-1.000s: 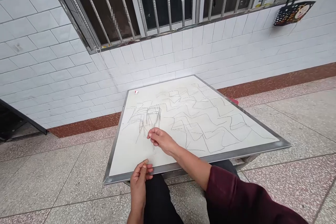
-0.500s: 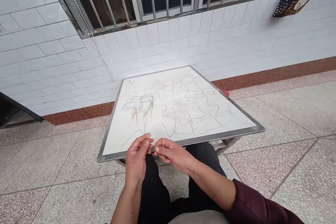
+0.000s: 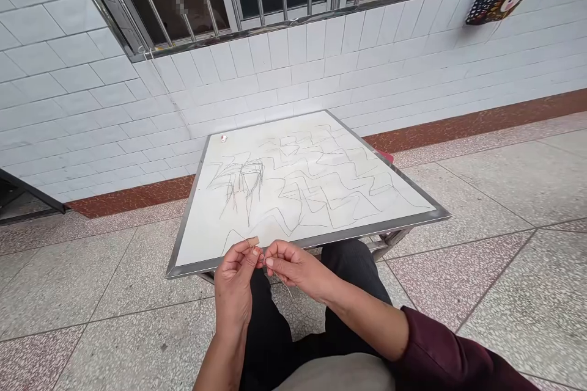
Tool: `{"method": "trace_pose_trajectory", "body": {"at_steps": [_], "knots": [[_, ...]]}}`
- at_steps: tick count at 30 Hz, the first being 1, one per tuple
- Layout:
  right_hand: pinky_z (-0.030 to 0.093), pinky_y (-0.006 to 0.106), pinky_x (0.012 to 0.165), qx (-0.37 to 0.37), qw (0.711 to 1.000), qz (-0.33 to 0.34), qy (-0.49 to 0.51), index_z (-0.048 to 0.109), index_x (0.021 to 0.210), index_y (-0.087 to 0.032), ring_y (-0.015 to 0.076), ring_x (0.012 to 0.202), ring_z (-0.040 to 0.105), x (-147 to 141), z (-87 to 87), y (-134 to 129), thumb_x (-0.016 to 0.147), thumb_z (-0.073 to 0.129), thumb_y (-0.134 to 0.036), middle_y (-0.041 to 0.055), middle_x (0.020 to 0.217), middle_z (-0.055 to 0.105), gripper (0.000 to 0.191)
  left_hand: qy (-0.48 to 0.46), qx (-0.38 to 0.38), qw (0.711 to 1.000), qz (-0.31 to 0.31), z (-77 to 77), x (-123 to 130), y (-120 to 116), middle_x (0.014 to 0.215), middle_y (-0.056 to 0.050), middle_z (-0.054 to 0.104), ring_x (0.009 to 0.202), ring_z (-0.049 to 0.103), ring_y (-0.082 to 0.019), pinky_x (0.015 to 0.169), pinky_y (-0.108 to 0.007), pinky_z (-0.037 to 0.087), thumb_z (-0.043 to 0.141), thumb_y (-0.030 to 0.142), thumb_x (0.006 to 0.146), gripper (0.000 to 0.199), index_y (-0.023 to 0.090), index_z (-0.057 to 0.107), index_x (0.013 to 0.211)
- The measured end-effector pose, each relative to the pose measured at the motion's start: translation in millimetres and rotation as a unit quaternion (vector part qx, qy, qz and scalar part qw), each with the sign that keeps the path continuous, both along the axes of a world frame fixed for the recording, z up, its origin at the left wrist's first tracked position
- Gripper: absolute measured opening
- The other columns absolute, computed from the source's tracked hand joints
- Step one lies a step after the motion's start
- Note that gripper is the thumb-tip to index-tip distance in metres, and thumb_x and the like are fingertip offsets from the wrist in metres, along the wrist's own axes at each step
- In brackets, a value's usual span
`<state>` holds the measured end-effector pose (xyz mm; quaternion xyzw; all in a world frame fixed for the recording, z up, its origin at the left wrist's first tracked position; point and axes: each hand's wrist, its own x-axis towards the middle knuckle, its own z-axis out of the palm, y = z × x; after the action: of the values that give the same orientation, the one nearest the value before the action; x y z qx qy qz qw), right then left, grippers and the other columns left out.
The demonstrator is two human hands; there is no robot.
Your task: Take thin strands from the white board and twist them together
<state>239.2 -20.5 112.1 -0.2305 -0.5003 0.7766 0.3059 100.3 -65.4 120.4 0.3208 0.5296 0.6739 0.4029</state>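
Note:
Over the near edge of a white table [image 3: 198, 238], my two hands meet with their fingertips almost touching. My left hand [image 3: 235, 278] is closed in a pinch, and a small tan strip [image 3: 253, 241] shows at its index fingertip. Whether the strip is wrapped round the finger or held, I cannot tell. My right hand [image 3: 298, 269] pinches a thin wire-like strand [image 3: 285, 285], whose loose end hangs below the fingers. The strand seems to run between both pinches, though the fingers hide most of it.
Several thin, bent dark strands [image 3: 330, 195] lie across the tabletop, with a denser tangle [image 3: 247, 174] at its left. A small white-and-red item [image 3: 224, 138] sits at the far left corner. Behind stand a tiled wall [image 3: 284, 85] and a barred window; a dotted bag [image 3: 499, 3] hangs right.
A strand end now shows hanging below my right hand. Both hands remain together in nearly the same place. The whole view has shifted slightly.

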Motion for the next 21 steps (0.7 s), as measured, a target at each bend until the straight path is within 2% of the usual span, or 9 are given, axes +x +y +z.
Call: {"method": "trace_pose_trajectory", "body": {"at_steps": [8, 12, 16, 21], "knots": [[0.019, 0.023, 0.046, 0.034, 0.999, 0.004, -0.005, 0.058, 0.086, -0.019, 0.0058, 0.049, 0.031, -0.5, -0.3, -4.0, 0.082, 0.067, -0.053, -0.004, 0.071, 0.056, 0.035, -0.08, 0.006, 0.997, 0.006, -2.1, -1.8, -0.3, 0.074, -0.001, 0.068, 0.069, 0.061, -0.012, 0.068, -0.024, 0.05, 0.085, 0.035, 0.065, 0.036, 0.017, 0.073, 0.093], [0.021, 0.022, 0.046, 0.042, 0.999, -0.008, -0.014, 0.056, 0.083, -0.019, 0.0058, 0.049, 0.032, -0.9, 0.7, -4.9, 0.082, 0.068, -0.053, -0.0047, 0.069, 0.055, 0.036, -0.073, 0.002, 0.997, -0.005, -1.5, 0.3, -1.5, 0.074, -0.001, 0.068, 0.069, 0.062, -0.012, 0.07, -0.024, 0.05, 0.086, 0.032, 0.064, 0.035, 0.016, 0.074, 0.093], [0.021, 0.022, 0.047, 0.034, 0.999, 0.009, -0.015, 0.056, 0.085, -0.019, 0.0059, 0.05, 0.033, 0.9, -0.7, -4.5, 0.084, 0.066, -0.051, -0.0048, 0.069, 0.055, 0.034, -0.069, 0.009, 0.997, -0.012, 0.4, 1.0, -1.3, 0.072, 0.0, 0.068, 0.066, 0.061, -0.01, 0.067, -0.022, 0.05, 0.087, 0.031, 0.063, 0.034, 0.016, 0.074, 0.09], [0.02, 0.021, 0.046, 0.02, 1.0, 0.012, -0.002, 0.058, 0.087, -0.019, 0.0056, 0.05, 0.033, 1.6, -5.5, -4.3, 0.086, 0.064, -0.048, -0.005, 0.07, 0.054, 0.03, -0.097, 0.007, 0.995, -0.011, -5.8, -0.1, 0.8, 0.072, -0.001, 0.069, 0.066, 0.062, -0.01, 0.067, -0.021, 0.051, 0.088, 0.029, 0.061, 0.033, 0.016, 0.075, 0.088]]}}
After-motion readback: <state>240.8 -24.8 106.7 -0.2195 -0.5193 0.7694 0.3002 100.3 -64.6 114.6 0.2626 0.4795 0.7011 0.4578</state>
